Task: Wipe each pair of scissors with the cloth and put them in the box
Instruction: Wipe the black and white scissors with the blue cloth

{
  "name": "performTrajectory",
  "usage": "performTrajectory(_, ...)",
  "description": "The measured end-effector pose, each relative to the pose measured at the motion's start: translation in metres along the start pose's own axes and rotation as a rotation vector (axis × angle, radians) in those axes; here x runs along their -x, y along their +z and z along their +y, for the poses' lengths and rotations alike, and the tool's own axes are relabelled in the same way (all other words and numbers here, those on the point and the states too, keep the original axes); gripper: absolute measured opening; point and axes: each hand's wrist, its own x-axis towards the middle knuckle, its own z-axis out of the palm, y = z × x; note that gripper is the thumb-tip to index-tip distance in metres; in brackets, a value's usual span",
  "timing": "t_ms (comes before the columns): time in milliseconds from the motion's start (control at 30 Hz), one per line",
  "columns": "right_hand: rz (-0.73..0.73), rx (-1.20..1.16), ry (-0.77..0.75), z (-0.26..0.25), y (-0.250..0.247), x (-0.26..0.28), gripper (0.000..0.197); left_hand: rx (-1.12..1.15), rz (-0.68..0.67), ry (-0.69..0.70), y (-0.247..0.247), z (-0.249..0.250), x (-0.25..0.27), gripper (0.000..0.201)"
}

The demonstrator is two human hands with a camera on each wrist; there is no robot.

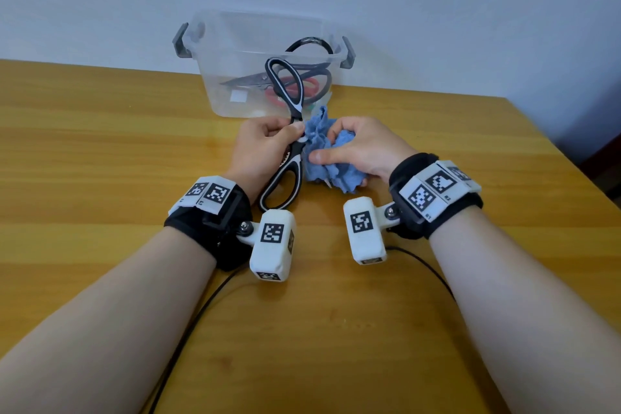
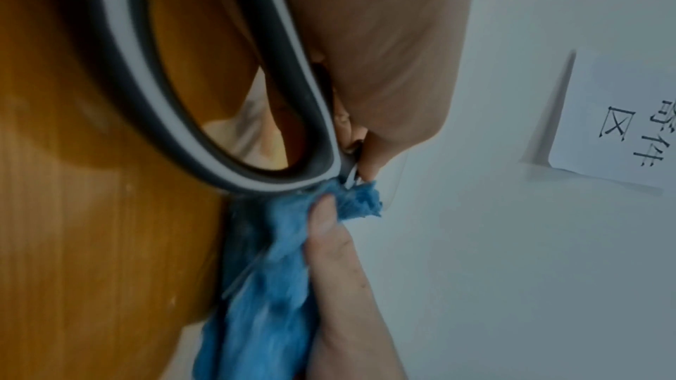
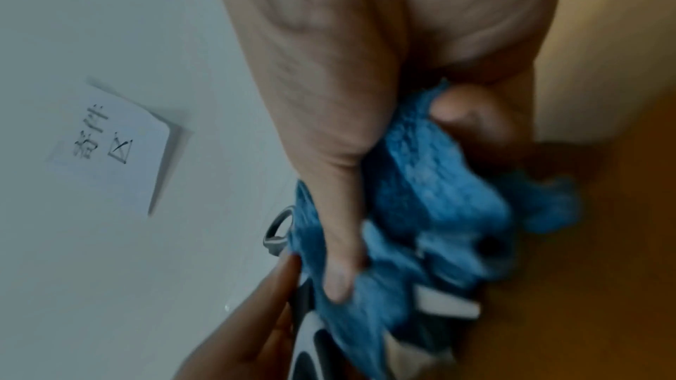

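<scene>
Black-and-white scissors [image 1: 291, 161] stand spread wide open, one handle loop toward the box, the other toward me. My left hand [image 1: 289, 131] pinches them near the pivot. My right hand [image 1: 324, 146] grips a crumpled blue cloth [image 1: 322, 173] bunched round the blades, which are mostly hidden; a pale tip pokes out below. The left wrist view shows the handle loop [image 2: 121, 39] beside the cloth [image 2: 270, 285]. The right wrist view shows the cloth [image 3: 431, 184] under my thumb. A clear plastic box [image 1: 235, 104] behind holds other scissors [image 1: 250, 79], some with red handles [image 1: 304, 87].
The wooden table [image 1: 100, 144] runs to a pale wall, with the box against it. Black cables [image 1: 201, 312] trail over the table near my forearms. A paper sign [image 2: 622, 126] hangs on the wall. The table's right edge [image 1: 554, 148] is close by.
</scene>
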Motion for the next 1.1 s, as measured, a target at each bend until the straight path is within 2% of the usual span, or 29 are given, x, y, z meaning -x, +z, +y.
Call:
performTrajectory(100,-0.067,0.197,0.029,0.006,-0.009,0.005,0.036,0.009,0.014,-0.005,0.001,-0.002,-0.002,0.019)
performTrajectory(167,-0.042,0.151,0.03,0.012,-0.013,0.008,0.032,0.004,0.008,-0.001,0.002,-0.003,-0.003,0.018)
performTrajectory(233,0.028,-0.178,0.089,0.017,-0.018,0.009,0.026,0.008,-0.011,-0.002,0.002,-0.002,-0.002,0.019)
performTrajectory(300,0.025,-0.583,0.192,0.015,-0.021,0.011,0.022,0.019,-0.023,-0.003,0.002,0.0,-0.001,0.02)
performTrajectory(367,-0.043,-0.71,0.243,0.01,-0.019,0.012,0.028,0.036,-0.034,0.004,0.002,0.0,0.0,0.023)
performTrajectory(433,-0.108,-0.652,0.222,0.007,-0.013,0.012,0.031,0.048,-0.043,0.001,0.003,0.002,0.0,0.028)
performTrajectory(600,-0.136,-0.22,0.143,-0.004,0.0,0.004,0.018,0.015,-0.041,0.031,0.001,0.003,0.001,0.03)
performTrajectory(633,-0.131,-0.144,0.137,-0.008,0.0,0.003,0.017,0.023,-0.033,0.047,0.001,0.002,0.001,0.033)
performTrajectory(700,-0.104,-0.032,0.128,-0.013,0.003,-0.002,0.027,0.013,-0.011,0.08,0.0,0.002,0.001,0.049)
performTrajectory(800,-0.099,-0.001,0.108,-0.015,0.011,-0.01,0.047,-0.021,0.009,0.128,0.0,0.001,0.001,0.053)
performTrajectory(867,-0.122,-0.024,0.102,-0.016,0.013,-0.011,0.041,-0.042,0.007,0.123,0.0,0.0,-0.001,0.052)
performTrajectory(933,-0.152,-0.08,0.098,-0.014,0.012,-0.009,0.023,-0.058,-0.009,0.104,0.001,0.0,-0.001,0.047)
performTrajectory(1000,-0.165,-0.087,0.08,-0.012,0.011,-0.005,0.012,-0.082,-0.017,0.089,0.002,-0.001,-0.002,0.041)
performTrajectory(1100,-0.166,0.013,0.021,-0.009,0.013,-0.004,0.024,-0.132,0.007,0.087,0.002,-0.004,-0.004,0.037)
